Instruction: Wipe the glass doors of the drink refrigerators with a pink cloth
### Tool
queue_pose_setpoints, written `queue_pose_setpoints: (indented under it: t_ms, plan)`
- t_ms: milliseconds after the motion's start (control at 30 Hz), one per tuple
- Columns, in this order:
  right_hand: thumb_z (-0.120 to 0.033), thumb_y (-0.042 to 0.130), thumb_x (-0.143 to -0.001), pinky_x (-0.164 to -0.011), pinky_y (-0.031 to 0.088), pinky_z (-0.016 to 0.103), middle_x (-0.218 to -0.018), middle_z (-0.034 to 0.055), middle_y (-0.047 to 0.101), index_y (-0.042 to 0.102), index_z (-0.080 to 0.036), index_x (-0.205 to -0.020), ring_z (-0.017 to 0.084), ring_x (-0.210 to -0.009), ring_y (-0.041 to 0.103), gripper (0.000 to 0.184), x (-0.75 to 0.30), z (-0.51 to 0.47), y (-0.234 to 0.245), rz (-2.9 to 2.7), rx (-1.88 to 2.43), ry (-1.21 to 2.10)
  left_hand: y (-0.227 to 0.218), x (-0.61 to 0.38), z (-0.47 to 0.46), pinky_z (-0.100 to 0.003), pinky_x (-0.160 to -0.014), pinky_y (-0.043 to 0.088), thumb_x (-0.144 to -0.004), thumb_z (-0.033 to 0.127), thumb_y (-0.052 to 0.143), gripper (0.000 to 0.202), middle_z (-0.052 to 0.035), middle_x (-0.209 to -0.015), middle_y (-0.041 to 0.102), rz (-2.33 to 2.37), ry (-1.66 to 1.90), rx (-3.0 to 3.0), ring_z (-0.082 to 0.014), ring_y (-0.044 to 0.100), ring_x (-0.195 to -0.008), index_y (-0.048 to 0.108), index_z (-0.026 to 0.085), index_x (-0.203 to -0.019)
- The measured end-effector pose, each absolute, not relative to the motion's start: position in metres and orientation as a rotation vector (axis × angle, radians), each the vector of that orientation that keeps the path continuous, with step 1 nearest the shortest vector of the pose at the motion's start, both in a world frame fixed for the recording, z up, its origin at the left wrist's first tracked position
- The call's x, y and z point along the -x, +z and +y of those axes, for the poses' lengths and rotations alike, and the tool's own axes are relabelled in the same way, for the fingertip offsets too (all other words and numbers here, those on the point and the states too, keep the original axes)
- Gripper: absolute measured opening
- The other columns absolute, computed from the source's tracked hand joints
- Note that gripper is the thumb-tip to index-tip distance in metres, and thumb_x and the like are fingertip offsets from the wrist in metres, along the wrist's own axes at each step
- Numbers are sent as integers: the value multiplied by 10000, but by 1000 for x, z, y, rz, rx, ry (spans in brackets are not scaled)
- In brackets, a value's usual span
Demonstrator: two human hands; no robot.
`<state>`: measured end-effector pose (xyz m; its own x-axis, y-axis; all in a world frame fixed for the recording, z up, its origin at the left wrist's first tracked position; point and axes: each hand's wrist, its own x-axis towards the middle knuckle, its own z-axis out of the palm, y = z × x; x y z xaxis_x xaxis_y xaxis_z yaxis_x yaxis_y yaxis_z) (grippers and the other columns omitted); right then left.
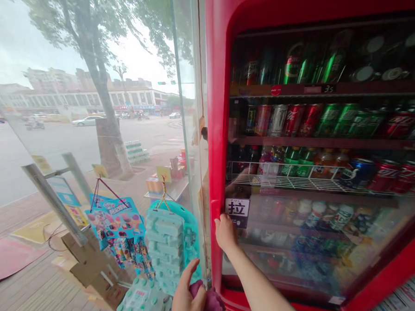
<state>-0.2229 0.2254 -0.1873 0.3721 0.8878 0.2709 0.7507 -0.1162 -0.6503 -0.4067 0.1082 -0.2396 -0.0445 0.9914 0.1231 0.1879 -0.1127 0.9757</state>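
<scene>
Window; fridge door at right grip

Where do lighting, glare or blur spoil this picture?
Head view: sky washed out, street hazy; head view: fridge interior dim, reflections veiling the lower glass door; head view: printed surface at lower right smeared, but the right hand reads clearly.

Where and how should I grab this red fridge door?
Probably by the left upright of the red fridge door, level with the PULL sticker, coming from the left and curling the right hand round its edge. That upright is tall and narrow, the sticker sits beside it, and the right hand is at that spot.
</scene>
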Motion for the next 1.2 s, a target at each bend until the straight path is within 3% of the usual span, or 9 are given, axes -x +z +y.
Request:
queue_pose_setpoints:
  t_ms: [233,567,800,933,1033,1133,1200]
  plan:
    - [-133,508,-1062,-937,545,325,-1221,185,774,732,-157,-1152,274,-1132,760,243,225,226,-189,-1411,1912,239,-222,401,106,-429,-1359,317,-812,281,634,728,-119,-1590,664,1341,1256,-1489,-320,574,-1533,651,172,-1532]
    - [-130,501,-1063,-914,547,347,-1186,177,775,749,-172,-1141,293,-1104,763,263,234,192,-188,-1448,1859,235,-214,407,116,-401,-1366,300,-813,241,669,824,-110,-1682,570,1306,1144,-1576,-309,501,-1596,565,175,-1628]
    - [-122,545,-1053,-852,562,309,-1217,128,784,730,-217,-1267,269,-1074,788,299,249,128,-207,-1492,1820,174,-223,396,108,-368,-1280,438,-843,258,634,848,-121,-1713,530,1278,1216,-1680,-299,562,-1547,486,151,-1671]
    - [-81,558,-1017,-822,560,308,-1122,101,789,750,-236,-1223,258,-978,792,321,255,95,-222,-1504,1739,106,-228,390,85,-310,-1073,600,-857,322,609,839,-125,-1684,567,1268,1244,-1654,-291,674,-1425,482,136,-1665]
    - [-90,517,-1013,-828,571,309,-1128,98,793,741,-252,-1277,253,-974,791,382,260,70,-237,-1486,1686,54,-229,389,63,-285,-942,651,-854,401,638,880,-113,-1659,595,1259,1224,-1590,-287,741,-1322,457,149,-1678]
    - [-143,485,-1028,-825,586,329,-1115,102,797,748,-271,-1240,263,-947,788,361,263,41,-253,-1481,1614,44,-230,393,39,-306,-931,665,-862,433,657,891,-111,-1650,606,1222,1195,-1560,-292,769,-1265,445,177,-1688]
    - [-212,493,-1048,-838,595,353,-1109,106,795,747,-290,-1201,280,-952,785,306,263,19,-263,-1459,1560,58,-232,399,23,-328,-1001,655,-872,405,641,823,-103,-1668,588,1198,1203,-1596,-309,719,-1365,505,192,-1656]
